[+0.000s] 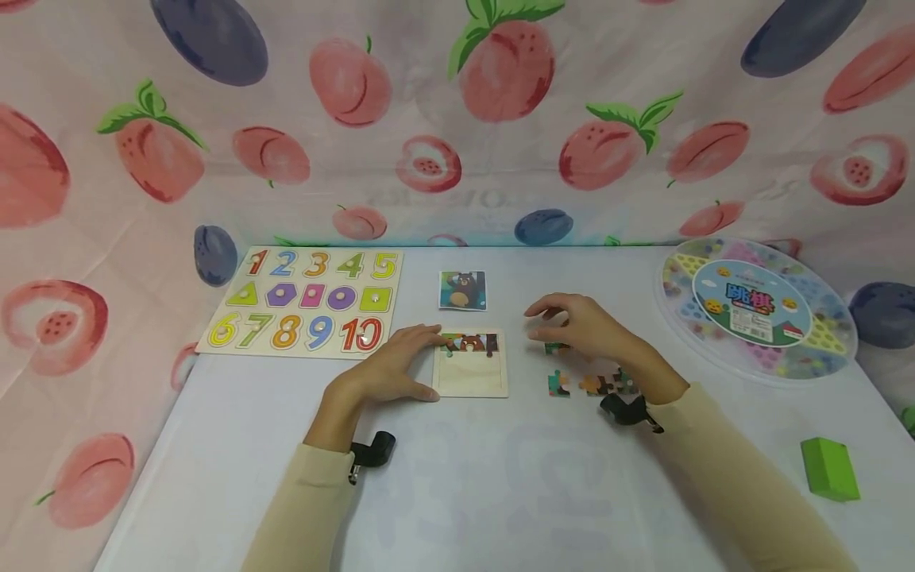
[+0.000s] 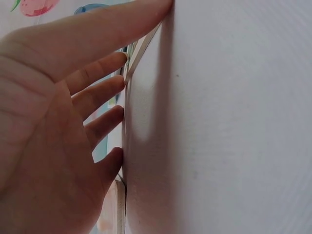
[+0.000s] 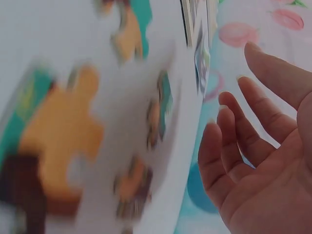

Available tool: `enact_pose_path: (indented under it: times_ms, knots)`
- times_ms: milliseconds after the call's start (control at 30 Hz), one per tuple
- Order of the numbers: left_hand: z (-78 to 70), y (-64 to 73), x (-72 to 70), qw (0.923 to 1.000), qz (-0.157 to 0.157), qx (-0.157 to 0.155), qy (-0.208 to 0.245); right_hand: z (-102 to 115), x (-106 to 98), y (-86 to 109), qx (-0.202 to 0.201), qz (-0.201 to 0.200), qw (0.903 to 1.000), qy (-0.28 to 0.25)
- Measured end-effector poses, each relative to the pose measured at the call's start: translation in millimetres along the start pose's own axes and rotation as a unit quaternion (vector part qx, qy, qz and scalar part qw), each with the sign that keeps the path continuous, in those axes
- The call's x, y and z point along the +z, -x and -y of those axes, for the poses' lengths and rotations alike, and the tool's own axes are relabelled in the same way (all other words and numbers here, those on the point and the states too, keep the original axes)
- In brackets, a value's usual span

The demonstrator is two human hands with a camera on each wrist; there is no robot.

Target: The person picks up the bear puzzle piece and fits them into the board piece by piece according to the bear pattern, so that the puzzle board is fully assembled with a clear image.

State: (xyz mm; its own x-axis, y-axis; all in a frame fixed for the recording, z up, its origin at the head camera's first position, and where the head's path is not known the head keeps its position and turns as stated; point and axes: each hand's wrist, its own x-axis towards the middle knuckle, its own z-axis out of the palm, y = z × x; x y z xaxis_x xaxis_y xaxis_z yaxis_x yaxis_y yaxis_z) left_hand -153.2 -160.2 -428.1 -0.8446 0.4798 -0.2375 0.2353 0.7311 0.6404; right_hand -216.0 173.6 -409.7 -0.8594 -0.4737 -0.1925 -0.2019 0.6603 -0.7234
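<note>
Both hands relaxed: left hand (image 1: pixel 386 367) touching puzzle board (image 1: pixel 468 378), right hand (image 1: pixel 589 327) above loose pieces (image 1: pixel 559 384).

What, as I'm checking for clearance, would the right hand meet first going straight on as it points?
The right hand would probably meet the bear picture card first, though depth is unclear and it might pass above.

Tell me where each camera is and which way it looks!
Head: on the head, looking forward and down at the table and bear puzzle; shows left hand, right hand, sleeves.
Left wrist: worn there, looking past the hand along the table; shows left hand.
Right wrist: worn there, looking across the pieces; shows right hand.
Head and right wrist share pieces and right hand.
</note>
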Motion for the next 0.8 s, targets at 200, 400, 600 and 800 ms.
enact_pose_path:
  times_ms: [200,400,600,800]
  knots:
    - [0.6,-0.5,-0.3,1.0,-0.001,-0.001,0.009,-12.4,-17.6,14.5,-0.012,-0.025,0.9996,0.01]
    - [1.4,-0.6,0.4,1.0,-0.003,-0.003,0.007,-28.3,-17.4,21.6,0.003,-0.023,0.9996,0.015]
    - [1.8,-0.3,1.0,1.0,-0.007,0.001,0.007,-38.4,-10.2,21.7,0.008,-0.021,0.9991,0.037]
    - [2.0,-0.2,0.3,0.9999,-0.009,0.005,0.004,-40.7,-7.2,22.1,-0.008,-0.009,0.9992,0.038]
